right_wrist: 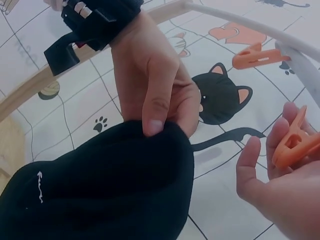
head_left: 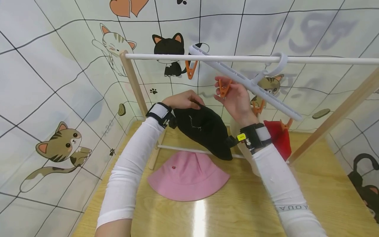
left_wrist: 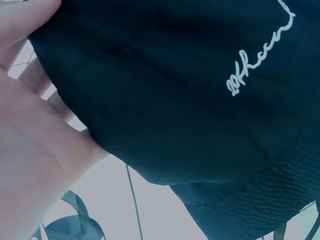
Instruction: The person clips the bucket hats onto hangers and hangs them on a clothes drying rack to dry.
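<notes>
My left hand (head_left: 185, 99) pinches the edge of a black hat (head_left: 204, 128) between thumb and fingers. The hat hangs below that hand, and white script shows on it in the left wrist view. My right hand (head_left: 237, 100) is raised under a pale hanger (head_left: 248, 84), its fingers loosely bent beside an orange clip (head_left: 224, 89). The clip lies in front of the palm, and the thumb stands apart from it. On the table beneath, a pink bucket hat (head_left: 189, 177) lies brim down.
The hanger hooks over a white rail (head_left: 231, 59) on wooden posts. Another orange clip (head_left: 190, 69) hangs at its left end. At the right, a red cloth item (head_left: 278, 138) hangs from a clip; a cream item is partly hidden behind my right wrist. A cat-print wall (head_left: 71, 92) surrounds the table.
</notes>
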### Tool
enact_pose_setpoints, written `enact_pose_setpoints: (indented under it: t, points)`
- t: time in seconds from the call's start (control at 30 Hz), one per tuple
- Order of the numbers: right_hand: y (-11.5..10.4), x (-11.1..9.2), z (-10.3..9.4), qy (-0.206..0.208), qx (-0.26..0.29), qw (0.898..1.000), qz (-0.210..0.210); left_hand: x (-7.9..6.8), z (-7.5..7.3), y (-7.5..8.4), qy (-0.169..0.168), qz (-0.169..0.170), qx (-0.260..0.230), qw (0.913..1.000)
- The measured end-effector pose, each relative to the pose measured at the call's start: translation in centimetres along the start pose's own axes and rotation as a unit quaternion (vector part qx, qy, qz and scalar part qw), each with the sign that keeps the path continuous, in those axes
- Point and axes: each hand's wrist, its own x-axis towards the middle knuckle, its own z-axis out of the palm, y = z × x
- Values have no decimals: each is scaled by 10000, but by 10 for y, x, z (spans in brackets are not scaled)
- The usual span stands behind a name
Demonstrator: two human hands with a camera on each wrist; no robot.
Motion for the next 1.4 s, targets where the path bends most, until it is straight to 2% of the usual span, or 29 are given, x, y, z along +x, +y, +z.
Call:
enact_pose_setpoints:
  t: [0.27,0.4,0.53,0.67,0.8,0.87,1.1,1.23,1.4]
  points:
    - [1,0,-12,-503,568,9969,188,4,3,8,-128,3,-180,9998]
    - [0,-2,-18,-715,1070,9911,334,10,4,12,-259,256,-242,9990]
    - [-2,-2,-21,-787,1605,9823,556,15,6,15,-381,509,-406,9971]
    - [-3,-2,-22,-668,1836,9780,724,21,8,18,-500,624,-541,9953]
    - [-4,-1,-24,-520,1904,9775,749,29,10,20,-504,744,-535,9945]
    - [-4,-1,-26,-590,1932,9768,711,33,11,19,-518,821,-594,9935]
    - [-5,0,-38,-1193,1915,9713,756,45,16,17,-588,903,-1118,9879]
    - [-6,1,-42,-1490,1564,9743,643,52,19,17,-503,896,-1222,9872]
    - [-8,2,-45,-1902,1057,9742,597,58,20,17,-657,1336,-1717,9738]
